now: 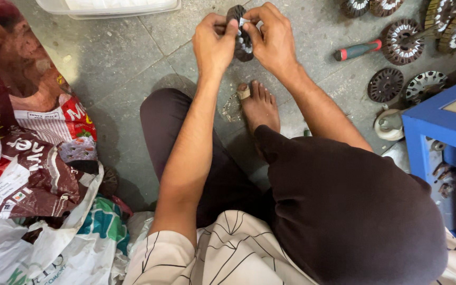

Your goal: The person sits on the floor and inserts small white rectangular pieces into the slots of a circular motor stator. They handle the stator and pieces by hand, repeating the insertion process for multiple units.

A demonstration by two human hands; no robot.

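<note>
Above the bare foot [259, 105], over the grey tiled floor [133, 58], both hands meet on a round dark motor stator [244, 45] held up on edge; the left hand [215, 45] has its fingers curled and pinches the stator's left rim, thumb toward the middle; the right hand [275, 37] grips the right rim and pinches a small white strip [244, 22] at the stator's top against it; the two thumbs lie just beside each other. Whether the strip is paper or tape cannot be told. The person sits on the floor in dark trousers and a pale striped shirt, one knee raised at the right. To the right, well apart from the hands, a screwdriver with a red and grey handle [357, 50] lies on the tiles; several more wound stators [405, 39] lie about it. A blue metal frame [439, 124] stands at the right edge; printed sacks and plastic bags [27, 158] pile at the left; a white plastic tray [106, 6] sits at the top.
</note>
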